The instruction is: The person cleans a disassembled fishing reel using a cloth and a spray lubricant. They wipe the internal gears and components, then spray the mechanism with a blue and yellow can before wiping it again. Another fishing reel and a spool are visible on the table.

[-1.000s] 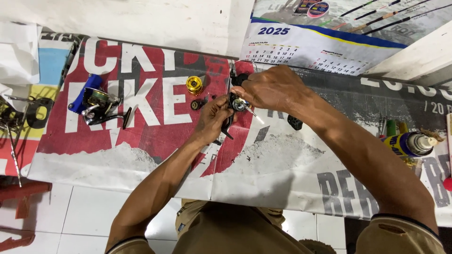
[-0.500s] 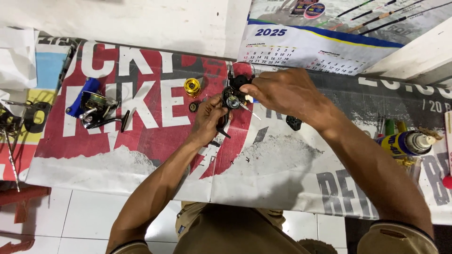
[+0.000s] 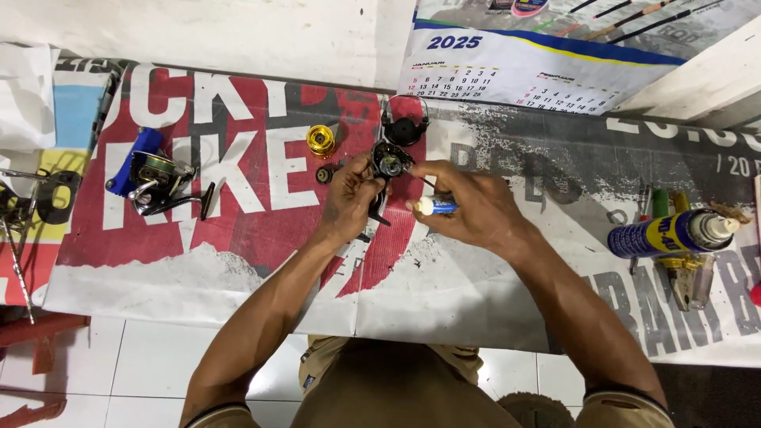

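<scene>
My left hand [image 3: 349,194] grips a black fishing reel body [image 3: 390,161] over the red part of a printed banner [image 3: 238,238]. My right hand [image 3: 468,208] holds a small tool with a white and blue handle [image 3: 434,206]; its thin dark tip points at the reel body. A black reel side cover [image 3: 405,125] lies just beyond the reel. A gold spool [image 3: 320,139] and a small black round part [image 3: 324,174] rest to the left of my left hand.
A second reel with a blue part [image 3: 154,174] lies at the left. A blue and yellow spray can [image 3: 674,232] lies at the right beside small tools. A wall calendar [image 3: 515,75] lies at the back. White floor tiles [image 3: 143,364] show below.
My right hand has drawn back from over the reel toward me, now showing the white and blue tool. The black side cover lies apart beyond the reel.
</scene>
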